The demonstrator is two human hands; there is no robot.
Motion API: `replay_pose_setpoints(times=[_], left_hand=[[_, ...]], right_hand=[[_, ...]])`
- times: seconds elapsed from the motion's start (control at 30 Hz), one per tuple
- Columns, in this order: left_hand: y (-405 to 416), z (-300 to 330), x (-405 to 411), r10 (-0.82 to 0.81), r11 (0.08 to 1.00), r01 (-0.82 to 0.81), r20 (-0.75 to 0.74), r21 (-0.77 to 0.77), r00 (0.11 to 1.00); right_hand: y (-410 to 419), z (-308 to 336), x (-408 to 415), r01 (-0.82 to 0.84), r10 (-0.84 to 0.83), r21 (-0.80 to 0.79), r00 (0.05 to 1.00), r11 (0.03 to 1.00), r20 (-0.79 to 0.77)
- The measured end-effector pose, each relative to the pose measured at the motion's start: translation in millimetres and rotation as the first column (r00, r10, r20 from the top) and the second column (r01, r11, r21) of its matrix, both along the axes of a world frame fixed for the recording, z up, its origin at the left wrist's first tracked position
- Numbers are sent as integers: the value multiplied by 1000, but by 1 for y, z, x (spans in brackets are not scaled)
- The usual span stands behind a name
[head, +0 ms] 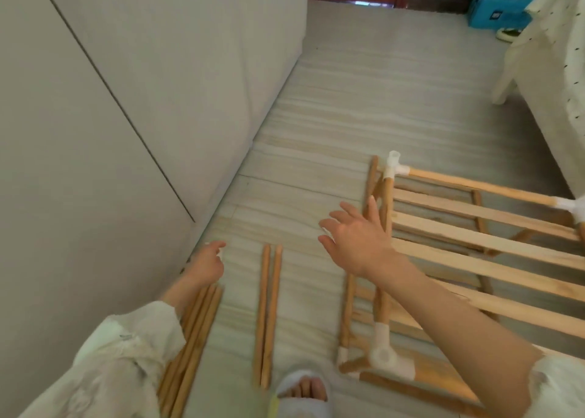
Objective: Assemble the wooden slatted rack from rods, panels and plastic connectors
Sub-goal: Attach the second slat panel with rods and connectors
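Nearest you, two loose wooden rods (267, 316) lie on the pale floor (332, 107). Your left hand (207, 264) pinches a small white plastic connector (221, 253) over a rod bundle (193, 338). Your right hand (354, 237) hovers spread beside the slatted wooden rack (468, 246).

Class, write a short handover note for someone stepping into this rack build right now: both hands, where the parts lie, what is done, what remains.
Left hand: fingers curled, pinching something small and white, above the bundle of rods by the wall.
Right hand: open, fingers spread, holding nothing, beside the frame.
Two loose rods lie side by side on the floor between the hands.
Done: slatted frame lies partly built, white connectors fitted at its corners.
Left: the loose rods are not yet joined; the near corner connector shows an open socket.
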State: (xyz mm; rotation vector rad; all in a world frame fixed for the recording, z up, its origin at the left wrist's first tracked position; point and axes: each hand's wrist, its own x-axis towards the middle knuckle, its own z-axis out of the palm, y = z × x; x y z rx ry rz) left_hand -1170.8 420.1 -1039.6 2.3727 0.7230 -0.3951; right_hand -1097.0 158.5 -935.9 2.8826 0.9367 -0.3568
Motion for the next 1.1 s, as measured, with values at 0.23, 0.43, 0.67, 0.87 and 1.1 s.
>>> replay_pose_setpoints(times=[0.23,0.43,0.67,0.87,1.1], left_hand=[[24,-90,36,-173,889,249,-222,384,960],[15,-123,42,-33,953,86,-183,289,983],[-28,-51,51,0,1000,-2,267,10,964],[-111,101,49,-91,919,296,592,-260,801],[-222,237,14,-266,669,639,681,-379,682]], right_hand=[[-11,-25,6,-16,21,-73,997,997,76],[-12,-25,7,-30,35,-64,997,997,75],[-16,-23,2,52,-51,301,999,952,-9],[-51,45,-24,284,-196,566,957,774,-212],[-141,135,-77,544,-280,662,837,516,-470]])
